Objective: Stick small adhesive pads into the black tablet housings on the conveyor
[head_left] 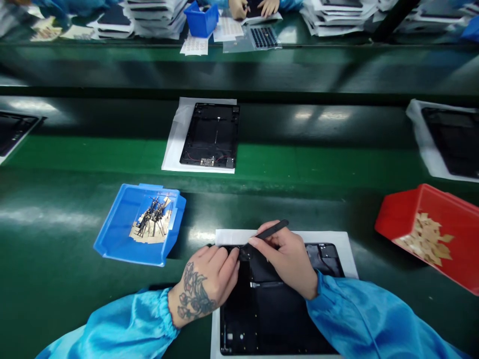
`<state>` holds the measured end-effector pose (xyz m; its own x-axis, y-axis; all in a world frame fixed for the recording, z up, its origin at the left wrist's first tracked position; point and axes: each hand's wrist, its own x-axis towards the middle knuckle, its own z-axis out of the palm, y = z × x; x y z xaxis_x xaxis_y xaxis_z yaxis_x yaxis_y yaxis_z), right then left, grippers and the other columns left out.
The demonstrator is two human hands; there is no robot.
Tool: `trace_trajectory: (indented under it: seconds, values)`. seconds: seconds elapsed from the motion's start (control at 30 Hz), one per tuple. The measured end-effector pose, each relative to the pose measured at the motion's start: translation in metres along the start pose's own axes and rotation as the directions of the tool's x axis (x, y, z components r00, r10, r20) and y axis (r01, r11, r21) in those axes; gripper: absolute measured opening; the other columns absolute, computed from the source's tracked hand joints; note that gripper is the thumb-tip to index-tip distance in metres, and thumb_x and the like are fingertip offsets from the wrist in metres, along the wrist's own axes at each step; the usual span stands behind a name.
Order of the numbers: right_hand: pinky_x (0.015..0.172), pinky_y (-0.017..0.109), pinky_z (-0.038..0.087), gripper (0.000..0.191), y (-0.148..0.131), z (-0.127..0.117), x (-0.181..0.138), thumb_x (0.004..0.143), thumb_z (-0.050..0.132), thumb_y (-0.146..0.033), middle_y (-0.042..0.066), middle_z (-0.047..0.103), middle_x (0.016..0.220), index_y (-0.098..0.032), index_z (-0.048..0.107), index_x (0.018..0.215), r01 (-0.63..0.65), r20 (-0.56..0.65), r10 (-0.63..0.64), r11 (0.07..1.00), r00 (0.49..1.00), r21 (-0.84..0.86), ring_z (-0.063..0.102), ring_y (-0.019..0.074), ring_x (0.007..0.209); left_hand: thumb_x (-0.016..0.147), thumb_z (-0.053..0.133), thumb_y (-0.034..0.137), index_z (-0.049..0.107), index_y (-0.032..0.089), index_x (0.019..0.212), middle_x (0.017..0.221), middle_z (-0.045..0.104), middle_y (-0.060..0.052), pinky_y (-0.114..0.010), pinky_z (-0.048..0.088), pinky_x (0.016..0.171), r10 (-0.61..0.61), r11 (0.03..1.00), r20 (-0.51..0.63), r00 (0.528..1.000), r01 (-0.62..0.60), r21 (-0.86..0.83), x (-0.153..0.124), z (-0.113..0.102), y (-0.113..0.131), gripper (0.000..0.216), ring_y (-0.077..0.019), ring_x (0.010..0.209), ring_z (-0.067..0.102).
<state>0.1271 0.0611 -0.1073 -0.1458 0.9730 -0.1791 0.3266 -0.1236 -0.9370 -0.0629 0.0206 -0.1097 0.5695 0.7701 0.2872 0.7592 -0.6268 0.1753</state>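
A black opened tablet housing lies on a white sheet right in front of me. My right hand grips a pair of black tweezers, their tip angled down to the left at the housing's upper left corner. Beside that tip, my left hand rests on the same corner with its fingers curled together. Whatever its fingertips pinch, if anything, is hidden. Across the middle of the housing runs a thin ribbon cable.
To the left stands a blue bin with thin black parts; to the right, a red bin holds tan paper pieces. Another tablet housing lies ahead on the green belt, with more at both sides. A co-worker's hands show beyond.
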Motion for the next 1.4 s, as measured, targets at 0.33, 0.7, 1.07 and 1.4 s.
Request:
trace_trajectory:
  seconds: [0.33, 0.7, 1.07, 1.4]
  values:
    - [0.062, 0.028, 0.050, 0.018, -0.001, -0.003, -0.003, 0.086, 0.063, -0.036, -0.001, 0.063, 0.067, -0.022, 0.058, 0.077, 0.146, 0.004, -0.148, 0.968, 0.989, -0.204, 0.063, 0.0177, 0.060, 0.086, 0.049, 0.021, 0.062, 0.007, 0.103, 0.068, 0.055, -0.005, -0.032, 0.041, 0.052, -0.012, 1.000, -0.018, 1.000, 0.011, -0.025, 0.002, 0.001, -0.001, 0.025, -0.0185, 0.061, 0.052]
    - [0.064, 0.029, 0.052, 0.010, -0.002, -0.023, -0.014, 0.089, 0.060, -0.031, 0.003, 0.063, 0.086, -0.022, 0.062, 0.088, 0.219, -0.087, -0.242, 0.951, 0.966, -0.218, 0.064, 0.0175, 0.069, 0.085, 0.051, 0.020, 0.062, 0.009, 0.103, 0.068, 0.055, -0.005, -0.031, 0.040, 0.054, -0.026, 0.999, -0.027, 0.999, 0.024, -0.045, 0.000, 0.002, -0.002, 0.025, -0.0184, 0.061, 0.051]
    - [0.057, 0.026, 0.054, 0.010, 0.004, -0.020, -0.012, 0.088, 0.060, -0.032, 0.001, 0.063, 0.076, -0.022, 0.059, 0.088, 0.019, 0.133, -0.015, 0.999, 0.991, -0.031, 0.064, 0.0169, 0.066, 0.086, 0.051, 0.023, 0.060, 0.009, 0.108, 0.072, 0.055, -0.006, -0.033, 0.040, 0.054, -0.023, 0.993, 0.007, 1.000, 0.024, -0.117, -0.003, 0.002, -0.004, 0.028, -0.0196, 0.064, 0.050]
    - [0.054, 0.023, 0.053, 0.013, 0.006, -0.018, -0.009, 0.088, 0.061, -0.031, -0.001, 0.060, 0.069, -0.020, 0.056, 0.088, -0.036, 0.194, 0.026, 0.998, 0.981, 0.046, 0.061, 0.0140, 0.059, 0.087, 0.050, 0.025, 0.058, 0.012, 0.112, 0.073, 0.052, -0.005, -0.033, 0.039, 0.055, 0.005, 0.989, 0.072, 0.997, 0.006, -0.150, -0.003, 0.000, -0.005, 0.030, -0.0195, 0.065, 0.049]
